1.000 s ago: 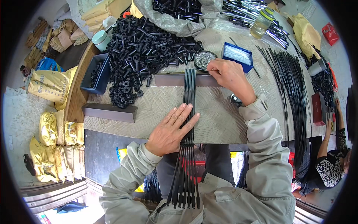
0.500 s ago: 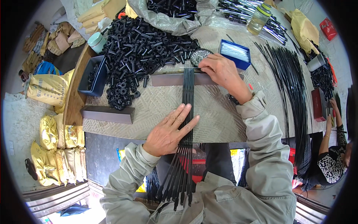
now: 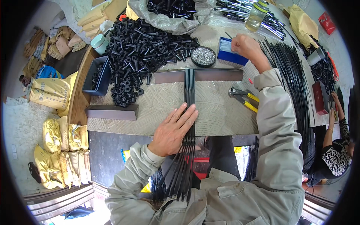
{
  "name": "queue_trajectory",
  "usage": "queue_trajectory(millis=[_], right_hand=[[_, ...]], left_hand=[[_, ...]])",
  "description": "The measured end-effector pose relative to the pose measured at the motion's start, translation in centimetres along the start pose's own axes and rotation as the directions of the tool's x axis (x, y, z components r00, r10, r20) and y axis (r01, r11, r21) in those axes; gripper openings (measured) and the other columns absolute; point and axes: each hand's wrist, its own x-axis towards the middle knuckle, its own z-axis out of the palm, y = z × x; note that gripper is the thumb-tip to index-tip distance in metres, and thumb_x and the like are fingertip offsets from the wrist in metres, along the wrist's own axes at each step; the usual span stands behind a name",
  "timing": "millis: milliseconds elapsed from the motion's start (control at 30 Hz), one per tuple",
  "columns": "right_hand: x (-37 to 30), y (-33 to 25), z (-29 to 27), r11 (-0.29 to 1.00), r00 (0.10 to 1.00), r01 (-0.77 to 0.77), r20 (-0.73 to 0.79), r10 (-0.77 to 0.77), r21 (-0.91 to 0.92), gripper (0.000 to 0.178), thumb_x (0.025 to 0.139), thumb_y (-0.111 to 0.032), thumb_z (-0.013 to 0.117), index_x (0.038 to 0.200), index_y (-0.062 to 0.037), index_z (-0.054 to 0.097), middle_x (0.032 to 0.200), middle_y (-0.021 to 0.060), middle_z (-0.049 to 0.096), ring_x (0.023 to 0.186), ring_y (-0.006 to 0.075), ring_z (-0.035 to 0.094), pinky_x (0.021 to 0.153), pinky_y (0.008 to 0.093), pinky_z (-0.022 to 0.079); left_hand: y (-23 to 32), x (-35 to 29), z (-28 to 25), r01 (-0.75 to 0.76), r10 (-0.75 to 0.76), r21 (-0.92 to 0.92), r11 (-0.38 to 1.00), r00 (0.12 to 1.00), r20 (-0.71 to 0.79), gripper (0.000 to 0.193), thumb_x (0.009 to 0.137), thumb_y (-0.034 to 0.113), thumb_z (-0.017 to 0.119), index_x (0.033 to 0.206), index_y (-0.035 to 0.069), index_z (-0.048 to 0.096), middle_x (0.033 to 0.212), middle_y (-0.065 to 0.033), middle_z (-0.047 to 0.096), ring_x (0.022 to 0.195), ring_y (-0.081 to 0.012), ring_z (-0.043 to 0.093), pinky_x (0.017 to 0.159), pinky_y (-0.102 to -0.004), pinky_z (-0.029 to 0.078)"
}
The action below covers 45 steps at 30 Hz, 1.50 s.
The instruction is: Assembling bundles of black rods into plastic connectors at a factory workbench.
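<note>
My left hand (image 3: 171, 130) lies with fingers stretched out over a flat row of thin black rods (image 3: 189, 90). The rods' far ends rest across a long dark metal bar (image 3: 219, 75), while their near ends fan out towards my lap. Over at the blue box (image 3: 229, 57), which holds thin whitish sticks, my right hand (image 3: 247, 48) is closed, its fingertips at the sticks. What it pinches, if anything, is hidden. Left of that box stands a round black dish (image 3: 203, 65) of small silvery pieces. End-cutting pliers (image 3: 244, 96) with yellow handles lie by my right sleeve.
A heap of black tubular parts (image 3: 140, 47) covers the far left, beside a dark blue bin (image 3: 95, 86). A short dark bar (image 3: 112, 112) lies near the left edge. Long black rods (image 3: 290, 71) spread at right, below a bottle (image 3: 256, 17). Another person (image 3: 337, 157) works far right.
My right hand has moved right from the rods' far ends to the blue box, uncovering the round dish and the pliers. My left hand stays on the rods. The whole view has shifted slightly.
</note>
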Motion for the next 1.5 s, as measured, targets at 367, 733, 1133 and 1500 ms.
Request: queue_trajectory(millis=[367, 733, 1133, 1500], right_hand=[[-3.1, -7.7, 1.7, 0.889, 0.916, 0.362, -0.286, -0.282, 0.282, 0.009, 0.082, -0.011, 0.052, 0.090, -0.0106, 0.057, 0.088, 0.0098, 0.061, 0.078, 0.0324, 0.059, 0.064, 0.0404, 0.046], [-0.3, -0.8, -0.5, 0.995, 0.978, -0.064, -0.196, 0.078, 0.074, 0.011, 0.081, -0.015, 0.052, 0.083, -0.0128, 0.062, 0.085, 0.0062, 0.062, 0.072, 0.0307, 0.060, 0.060, 0.0368, 0.047], [-4.4, -10.1, 1.9, 0.839, 0.926, 0.373, -0.218, -0.309, 0.395, 0.011, 0.077, -0.011, 0.057, 0.085, -0.0147, 0.064, 0.079, 0.0054, 0.059, 0.072, 0.0290, 0.059, 0.058, 0.0369, 0.045], [-5.1, -9.7, 2.1, 0.929, 0.948, 0.295, -0.188, -0.256, 0.222, 0.011, 0.077, -0.013, 0.058, 0.083, -0.0164, 0.067, 0.078, 0.0063, 0.058, 0.065, 0.0296, 0.059, 0.053, 0.0392, 0.045]], left_hand=[[0.8, -0.7, 0.3, -0.006, 0.006, 0.001, 1.000, 0.999, -0.049, 0.084, 0.069, 0.058, 0.059, 0.128, 0.000, 0.041, 0.135, -0.0141, 0.038, 0.125, -0.0332, 0.035, 0.101, -0.0416, 0.032], [1.0, -0.4, 0.4, -0.019, 0.019, 0.004, 1.000, 0.998, -0.067, 0.080, 0.071, 0.057, 0.058, 0.126, 0.001, 0.044, 0.132, -0.0151, 0.041, 0.124, -0.0333, 0.037, 0.099, -0.0413, 0.033], [0.8, -0.3, 0.3, -0.003, 0.007, 0.039, 0.999, 0.996, -0.087, 0.083, 0.067, 0.059, 0.061, 0.123, -0.001, 0.047, 0.131, -0.0156, 0.043, 0.122, -0.0339, 0.039, 0.099, -0.0403, 0.034], [0.8, -0.4, 0.4, -0.012, 0.016, 0.044, 0.999, 0.997, -0.078, 0.083, 0.067, 0.058, 0.061, 0.124, -0.001, 0.046, 0.132, -0.0152, 0.043, 0.123, -0.0338, 0.039, 0.099, -0.0402, 0.035]])
